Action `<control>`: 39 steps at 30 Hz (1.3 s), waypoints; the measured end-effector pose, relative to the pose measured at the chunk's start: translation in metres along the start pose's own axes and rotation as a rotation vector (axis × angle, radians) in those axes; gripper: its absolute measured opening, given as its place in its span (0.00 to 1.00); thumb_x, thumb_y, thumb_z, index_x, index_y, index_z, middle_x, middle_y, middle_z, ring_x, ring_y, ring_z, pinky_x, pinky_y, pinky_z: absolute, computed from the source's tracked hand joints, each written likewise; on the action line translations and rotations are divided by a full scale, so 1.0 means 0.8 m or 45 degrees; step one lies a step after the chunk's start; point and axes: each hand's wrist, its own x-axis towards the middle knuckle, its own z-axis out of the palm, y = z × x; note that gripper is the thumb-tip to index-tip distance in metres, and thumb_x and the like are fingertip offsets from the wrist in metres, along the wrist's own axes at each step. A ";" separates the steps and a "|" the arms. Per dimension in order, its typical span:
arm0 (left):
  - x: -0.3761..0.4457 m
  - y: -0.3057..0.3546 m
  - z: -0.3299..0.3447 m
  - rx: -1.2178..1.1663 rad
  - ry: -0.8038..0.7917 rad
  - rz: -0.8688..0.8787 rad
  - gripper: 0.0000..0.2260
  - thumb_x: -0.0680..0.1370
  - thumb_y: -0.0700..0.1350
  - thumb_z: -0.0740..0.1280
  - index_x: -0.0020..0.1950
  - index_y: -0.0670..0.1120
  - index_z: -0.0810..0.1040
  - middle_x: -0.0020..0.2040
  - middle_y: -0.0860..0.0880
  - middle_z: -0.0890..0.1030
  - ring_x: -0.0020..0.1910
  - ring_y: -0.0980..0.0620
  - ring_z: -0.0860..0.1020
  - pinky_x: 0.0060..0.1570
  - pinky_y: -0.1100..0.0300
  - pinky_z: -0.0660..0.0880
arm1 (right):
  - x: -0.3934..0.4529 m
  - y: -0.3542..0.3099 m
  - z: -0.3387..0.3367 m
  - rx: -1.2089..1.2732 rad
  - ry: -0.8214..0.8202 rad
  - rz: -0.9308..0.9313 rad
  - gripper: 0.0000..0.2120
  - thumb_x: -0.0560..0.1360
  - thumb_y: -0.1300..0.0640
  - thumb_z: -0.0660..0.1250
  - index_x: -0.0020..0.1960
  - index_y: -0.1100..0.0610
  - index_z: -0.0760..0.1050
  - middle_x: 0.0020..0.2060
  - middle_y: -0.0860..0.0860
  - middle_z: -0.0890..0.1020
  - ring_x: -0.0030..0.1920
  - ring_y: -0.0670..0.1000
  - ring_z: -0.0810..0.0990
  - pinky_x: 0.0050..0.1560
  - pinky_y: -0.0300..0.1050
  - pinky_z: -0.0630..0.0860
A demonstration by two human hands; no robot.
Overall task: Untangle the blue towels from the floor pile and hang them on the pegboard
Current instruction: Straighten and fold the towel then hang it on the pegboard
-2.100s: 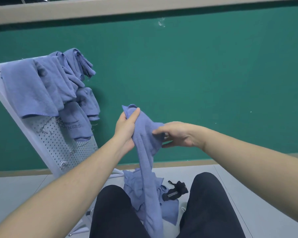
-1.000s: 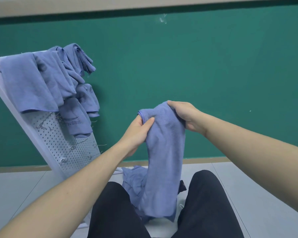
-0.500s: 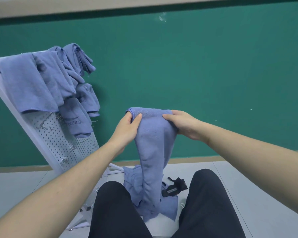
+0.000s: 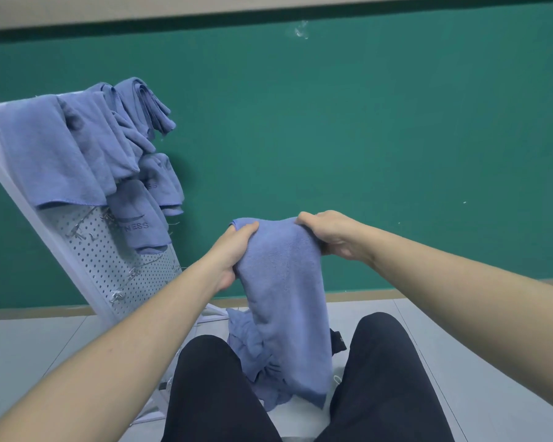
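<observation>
Both hands grasp the top edge of a blue towel (image 4: 284, 282), left hand (image 4: 232, 250) and right hand (image 4: 332, 234) apart, its tail hanging to the floor pile (image 4: 253, 352), right of the towel-draped pegboard (image 4: 109, 260).

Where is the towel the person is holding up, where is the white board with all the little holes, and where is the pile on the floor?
held towel (image 4: 284, 282), head view, middle of hanging cloth
pegboard (image 4: 109, 266), head view, bare perforated panel
floor pile (image 4: 243, 342), head view, crumpled cloth left of the held towel
</observation>
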 end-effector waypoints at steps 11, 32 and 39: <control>-0.015 -0.037 -0.006 -0.203 -0.392 -0.111 0.11 0.84 0.51 0.60 0.65 0.53 0.76 0.59 0.51 0.84 0.56 0.50 0.82 0.55 0.44 0.77 | 0.009 0.010 0.001 0.014 0.151 0.082 0.19 0.84 0.45 0.55 0.63 0.56 0.74 0.59 0.52 0.80 0.59 0.54 0.79 0.64 0.50 0.75; 0.000 -0.036 0.005 -0.112 0.100 0.011 0.09 0.85 0.52 0.56 0.55 0.52 0.74 0.39 0.53 0.79 0.27 0.54 0.76 0.26 0.64 0.73 | 0.002 0.029 -0.002 -0.006 -0.040 -0.109 0.13 0.82 0.56 0.58 0.59 0.54 0.79 0.55 0.50 0.85 0.54 0.50 0.83 0.59 0.50 0.78; 0.000 -0.029 -0.001 -0.263 0.081 -0.105 0.06 0.84 0.48 0.62 0.53 0.49 0.77 0.42 0.50 0.83 0.35 0.53 0.81 0.35 0.58 0.75 | 0.000 0.024 0.008 -0.120 0.072 -0.171 0.11 0.81 0.56 0.59 0.44 0.54 0.77 0.42 0.50 0.81 0.41 0.49 0.77 0.45 0.43 0.73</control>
